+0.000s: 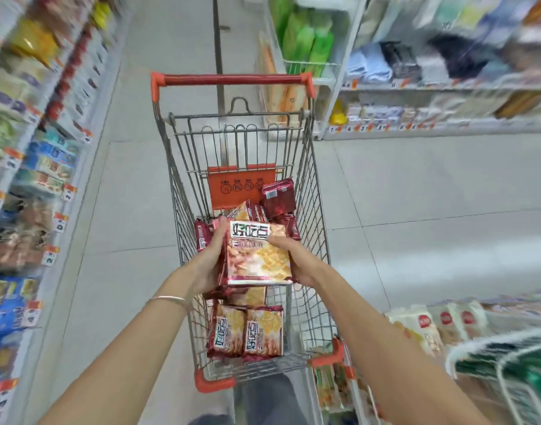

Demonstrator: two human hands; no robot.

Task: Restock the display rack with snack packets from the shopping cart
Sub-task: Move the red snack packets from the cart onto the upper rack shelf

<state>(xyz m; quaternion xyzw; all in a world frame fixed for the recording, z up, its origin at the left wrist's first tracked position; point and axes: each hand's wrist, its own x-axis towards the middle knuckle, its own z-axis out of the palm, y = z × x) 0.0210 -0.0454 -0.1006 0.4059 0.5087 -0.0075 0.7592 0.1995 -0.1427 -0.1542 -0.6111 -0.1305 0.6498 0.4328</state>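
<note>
Left hand and right hand clasp a flat stack of glossy snack packets by its side edges, above the wire shopping cart. More crinkly red-and-orange packets lie in the basket, partly hidden under the stack. Dark red foil packs lean beside an orange plastic flap. A thin metal bracelet circles the left wrist. Side shelves are motion-blurred, their goods unreadable.

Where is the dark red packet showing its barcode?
Head view: the dark red packet sits far right in the cart, beside the orange flap.
</note>
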